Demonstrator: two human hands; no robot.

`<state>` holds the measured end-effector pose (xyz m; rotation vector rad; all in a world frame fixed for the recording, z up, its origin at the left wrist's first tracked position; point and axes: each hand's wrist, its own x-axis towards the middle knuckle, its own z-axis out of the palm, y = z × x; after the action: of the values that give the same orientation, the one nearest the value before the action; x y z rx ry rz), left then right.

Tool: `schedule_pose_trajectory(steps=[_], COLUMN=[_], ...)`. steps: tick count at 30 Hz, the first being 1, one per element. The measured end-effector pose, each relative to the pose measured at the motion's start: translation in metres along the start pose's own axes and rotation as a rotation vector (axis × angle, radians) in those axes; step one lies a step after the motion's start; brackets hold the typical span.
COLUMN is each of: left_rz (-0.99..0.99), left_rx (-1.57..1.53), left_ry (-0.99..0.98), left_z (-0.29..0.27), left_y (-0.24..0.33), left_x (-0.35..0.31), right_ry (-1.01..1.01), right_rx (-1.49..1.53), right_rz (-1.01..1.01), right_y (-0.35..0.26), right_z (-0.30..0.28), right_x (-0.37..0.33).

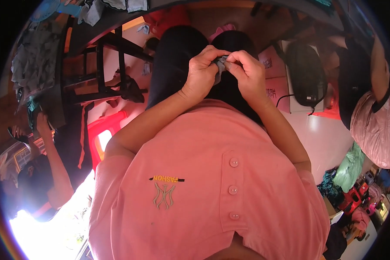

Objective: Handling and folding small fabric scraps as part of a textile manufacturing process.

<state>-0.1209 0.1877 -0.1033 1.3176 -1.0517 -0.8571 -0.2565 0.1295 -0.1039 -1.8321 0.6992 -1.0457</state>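
A pink buttoned shirt (212, 190) fills the lower half of the view, below and nearer than the fingers, its collar opening at the bottom edge. Beyond it, dark trousered legs (177, 60) run away from the fingers toward the top of the view, directly under both hands.

To the left of the fingers stands a dark wooden frame (104, 69) with crossbars, with bundles of grey cloth (30, 65) heaped further left. A red plastic stool (102, 130) sits below-left of the fingers, near the left elbow. Another person's arm (52, 160) reaches up along the far left rim.

To the right of the fingers lies a black bag (307, 73) on pale floor (320, 134), which shows bare between the right forearm and a second person in a pale pink garment (372, 130) at the right rim. A green cloth (349, 167) lies lower right.

The left hand (201, 73) and right hand (247, 73) meet above the knees, nearly touching. Both sets of fingers are curled tight, pinching a small grey piece of fabric (221, 67) between them; its lower edge hangs just under the left fingers. Little room shows between the two hands, while the space either side of the forearms is open.
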Motion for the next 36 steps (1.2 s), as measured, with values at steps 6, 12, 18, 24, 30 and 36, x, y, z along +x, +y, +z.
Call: schedule_pose_trajectory(steps=[6, 12, 18, 24, 30, 36], left_rz=[-0.011, -0.203, -0.101, -0.053, -0.367, -0.169], left_rx=[-0.030, -0.115, -0.017, 0.093, -0.242, -0.078], left_ry=[-0.071, -0.063, -0.089, -0.122, -0.013, 0.139], left_z=[-0.006, 0.000, 0.010, 0.006, 0.007, 0.016], left_y=[-0.001, -0.002, 0.002, 0.009, 0.006, -0.005], left_x=[-0.005, 0.000, -0.003, -0.006, -0.003, 0.006], right_ry=[-0.142, 0.066, 0.145, 0.176, 0.042, -0.004], right_rx=[0.144, 0.439, 0.257, -0.198, 0.207, -0.181], right_rz=[0.244, 0.507, 0.242, -0.210, 0.107, -0.039], right_y=[-0.008, 0.007, 0.015, 0.017, 0.011, 0.002], right_z=[-0.005, -0.012, -0.009, -0.009, -0.009, 0.001], right_x=[-0.013, -0.013, -0.021, -0.024, -0.023, -0.014])
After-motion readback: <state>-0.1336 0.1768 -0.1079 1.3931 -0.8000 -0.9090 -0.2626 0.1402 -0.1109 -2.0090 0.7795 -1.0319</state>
